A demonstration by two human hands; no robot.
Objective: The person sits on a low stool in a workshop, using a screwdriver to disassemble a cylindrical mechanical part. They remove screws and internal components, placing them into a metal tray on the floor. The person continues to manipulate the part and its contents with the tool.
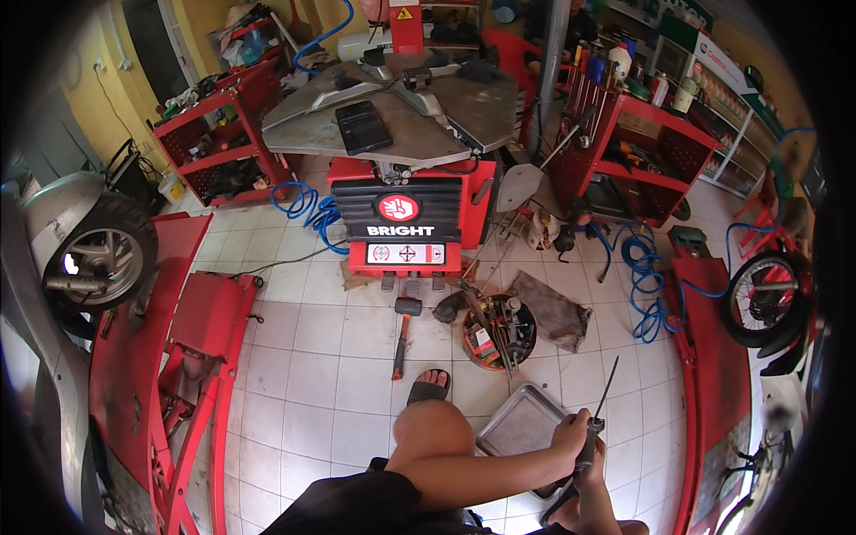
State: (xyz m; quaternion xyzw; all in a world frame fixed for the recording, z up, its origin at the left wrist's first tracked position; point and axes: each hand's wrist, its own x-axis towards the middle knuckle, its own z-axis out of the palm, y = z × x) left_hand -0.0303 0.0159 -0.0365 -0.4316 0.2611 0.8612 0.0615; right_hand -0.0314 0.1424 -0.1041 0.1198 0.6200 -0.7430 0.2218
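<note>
At the lower right, my left hand (567,439) grips a dark grey cylindrical part (587,450) that has a long thin rod (608,383) sticking up from its top. My right hand (593,473) is closed round the same part lower down, partly behind it and my left hand. A shallow metal tray (508,432) lies on the tiles just left of my hands, partly hidden by my left arm. Above the tray sit a round container (473,348) full of tools and a dark stained cloth (557,316). A mallet (403,352) lies near my sandalled foot (431,385).
A red tyre machine (473,205) with a metal turntable (473,116) stands ahead. Red lifts bearing motorbikes flank me at left (152,357) and right (713,357). Blue hoses (637,267) coil on the floor. Red tool carts (651,169) stand behind; another person sits at the back.
</note>
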